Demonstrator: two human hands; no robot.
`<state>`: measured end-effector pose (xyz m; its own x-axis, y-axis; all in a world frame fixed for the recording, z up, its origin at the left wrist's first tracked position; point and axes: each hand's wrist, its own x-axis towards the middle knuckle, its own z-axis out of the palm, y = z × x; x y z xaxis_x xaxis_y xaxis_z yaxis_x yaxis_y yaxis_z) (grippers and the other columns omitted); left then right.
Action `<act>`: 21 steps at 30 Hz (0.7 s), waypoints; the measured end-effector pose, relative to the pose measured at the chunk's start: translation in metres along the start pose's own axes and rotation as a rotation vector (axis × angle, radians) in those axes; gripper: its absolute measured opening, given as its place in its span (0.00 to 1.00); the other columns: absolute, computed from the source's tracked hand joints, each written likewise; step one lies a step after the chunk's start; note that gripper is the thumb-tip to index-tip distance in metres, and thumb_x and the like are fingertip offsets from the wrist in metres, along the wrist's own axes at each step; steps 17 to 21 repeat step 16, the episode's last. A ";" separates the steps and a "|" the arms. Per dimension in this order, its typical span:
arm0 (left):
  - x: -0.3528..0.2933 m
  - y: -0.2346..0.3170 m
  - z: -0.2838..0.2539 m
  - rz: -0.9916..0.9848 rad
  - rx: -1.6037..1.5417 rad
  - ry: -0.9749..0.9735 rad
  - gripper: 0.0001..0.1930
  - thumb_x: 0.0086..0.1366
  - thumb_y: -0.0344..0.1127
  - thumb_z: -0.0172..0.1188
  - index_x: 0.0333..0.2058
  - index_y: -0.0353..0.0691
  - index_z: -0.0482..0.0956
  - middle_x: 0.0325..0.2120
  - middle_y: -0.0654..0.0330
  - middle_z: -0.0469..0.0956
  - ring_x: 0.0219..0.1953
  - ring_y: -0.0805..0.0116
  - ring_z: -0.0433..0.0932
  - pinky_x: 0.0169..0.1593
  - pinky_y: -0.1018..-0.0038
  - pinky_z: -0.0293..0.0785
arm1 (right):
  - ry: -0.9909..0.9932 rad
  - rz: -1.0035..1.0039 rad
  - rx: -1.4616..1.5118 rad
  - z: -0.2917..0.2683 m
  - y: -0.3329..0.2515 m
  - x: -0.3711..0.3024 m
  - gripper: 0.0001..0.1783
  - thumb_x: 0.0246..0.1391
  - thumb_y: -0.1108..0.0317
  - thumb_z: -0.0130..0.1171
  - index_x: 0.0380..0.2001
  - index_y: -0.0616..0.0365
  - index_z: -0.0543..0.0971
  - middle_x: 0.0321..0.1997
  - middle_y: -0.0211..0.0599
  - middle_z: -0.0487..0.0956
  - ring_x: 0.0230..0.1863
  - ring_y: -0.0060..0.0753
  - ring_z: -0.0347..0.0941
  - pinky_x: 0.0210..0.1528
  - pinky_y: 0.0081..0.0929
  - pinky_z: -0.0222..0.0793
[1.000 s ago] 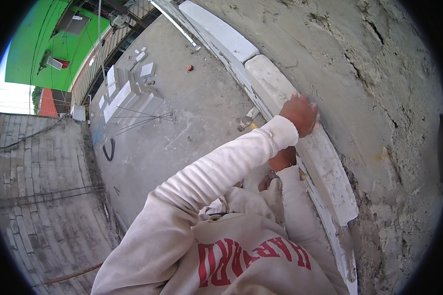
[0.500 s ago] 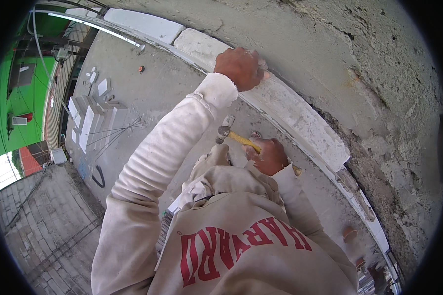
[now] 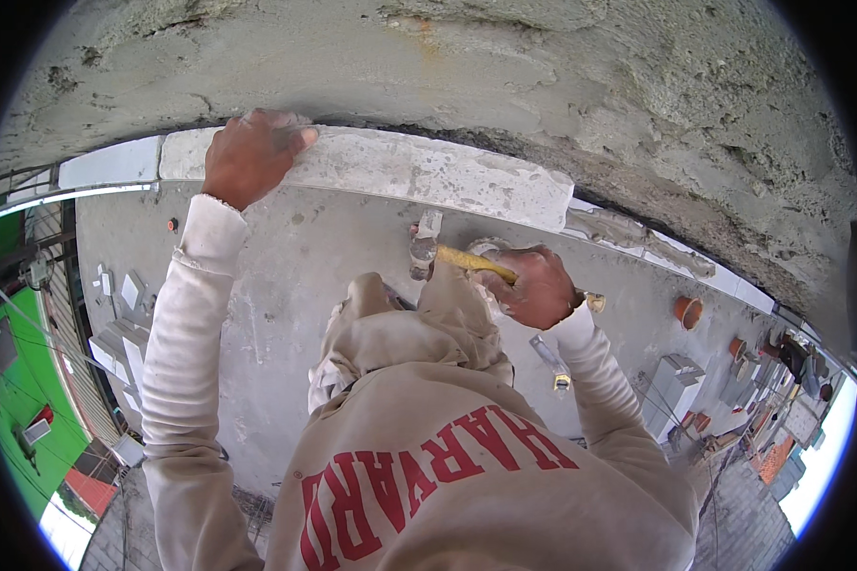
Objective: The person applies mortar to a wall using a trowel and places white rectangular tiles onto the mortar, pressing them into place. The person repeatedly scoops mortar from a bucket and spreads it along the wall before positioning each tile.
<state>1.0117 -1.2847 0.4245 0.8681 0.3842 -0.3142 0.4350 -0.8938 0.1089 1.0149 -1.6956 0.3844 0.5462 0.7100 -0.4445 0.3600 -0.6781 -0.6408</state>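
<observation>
A long white block (image 3: pixel 428 169) lies along the top of a low wall, against rough grey concrete (image 3: pixel 581 86). My left hand (image 3: pixel 257 157) is closed over its left part, fingers on the upper edge and partly hidden behind it. Below the block's right half, my right hand (image 3: pixel 533 285) is wrapped around a hammer (image 3: pixel 462 259) by its yellow handle. The hammer's metal head points left, apart from the block, and the handle's end shows past my wrist.
Another white block (image 3: pixel 109 164) adjoins on the left. Grey mortar (image 3: pixel 633 236) lies right of the long block. On the floor are an orange pot (image 3: pixel 687 311), stacked white blocks (image 3: pixel 674 392) at right, and more white blocks (image 3: pixel 114 352) at left.
The view has turned toward the right, so more floor and pots show there. My left hand stays on the block; my right hand still holds the hammer, its head now closer to the wall.
</observation>
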 end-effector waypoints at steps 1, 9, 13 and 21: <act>0.001 0.000 0.000 0.001 -0.003 0.003 0.33 0.67 0.64 0.64 0.56 0.41 0.84 0.49 0.46 0.85 0.55 0.45 0.82 0.61 0.55 0.76 | 0.045 0.032 0.016 -0.005 0.001 -0.005 0.23 0.65 0.52 0.59 0.53 0.57 0.84 0.46 0.52 0.85 0.50 0.60 0.80 0.57 0.52 0.73; -0.005 0.003 -0.003 0.083 -0.018 0.050 0.28 0.67 0.61 0.64 0.53 0.43 0.86 0.49 0.46 0.85 0.55 0.45 0.82 0.61 0.56 0.75 | 0.069 0.142 0.041 -0.010 0.012 -0.033 0.21 0.64 0.54 0.61 0.53 0.57 0.84 0.45 0.53 0.86 0.49 0.60 0.81 0.55 0.52 0.75; -0.005 0.003 -0.005 0.045 -0.063 -0.002 0.29 0.67 0.62 0.65 0.53 0.43 0.86 0.49 0.45 0.85 0.54 0.43 0.82 0.61 0.57 0.75 | 0.104 0.038 -0.008 0.017 0.018 -0.034 0.21 0.61 0.56 0.63 0.52 0.56 0.84 0.42 0.52 0.86 0.45 0.60 0.82 0.51 0.52 0.78; -0.007 0.003 -0.001 0.016 0.056 0.096 0.31 0.65 0.65 0.65 0.53 0.45 0.87 0.50 0.42 0.84 0.56 0.41 0.81 0.64 0.55 0.74 | 0.001 -0.001 0.065 0.018 0.013 -0.022 0.22 0.60 0.55 0.65 0.54 0.53 0.85 0.42 0.57 0.86 0.47 0.60 0.82 0.53 0.52 0.77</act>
